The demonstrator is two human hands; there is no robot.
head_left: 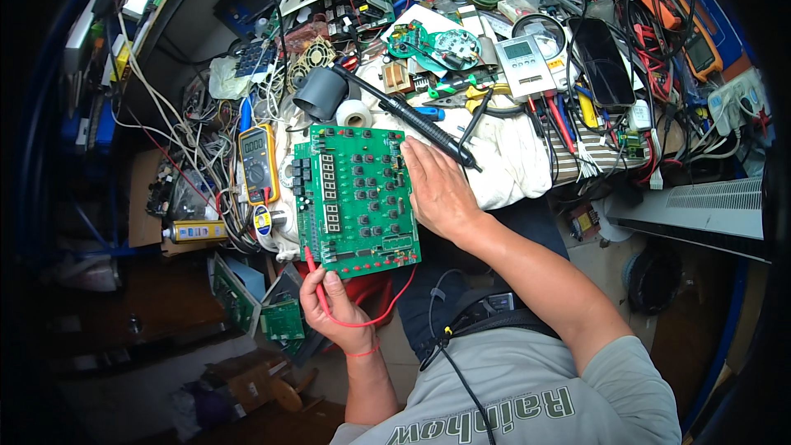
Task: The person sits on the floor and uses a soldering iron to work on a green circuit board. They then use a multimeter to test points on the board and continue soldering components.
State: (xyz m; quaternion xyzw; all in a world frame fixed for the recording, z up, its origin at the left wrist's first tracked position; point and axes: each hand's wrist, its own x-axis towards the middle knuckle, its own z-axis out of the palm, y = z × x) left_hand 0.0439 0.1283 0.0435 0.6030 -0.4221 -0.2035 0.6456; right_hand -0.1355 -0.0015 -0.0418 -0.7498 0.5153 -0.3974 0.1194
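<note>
A green circuit board (375, 231) with a row of dark digit displays (330, 194), several black push buttons and red lights spans the near edge of the workbench. My left hand (336, 313) is closed around a red test probe (310, 259), at the board's lower left corner, with the thumb against its lower edge. From the probe a red lead (395, 301) loops across below the board. My right hand (441, 189) holds the board's right edge, its back toward me and its fingertips partly hidden. A yellow multimeter (259, 165), its display lit, stands left of the board.
Behind the board lie a grey cylinder (321, 95), a white roll (354, 113), a black rod-shaped tool (412, 119) and yellow-handled pliers (486, 99). A phone (600, 62) and an orange meter (696, 41) are at right. Loose cables crowd the left; a white slatted appliance (692, 210) stands low right.
</note>
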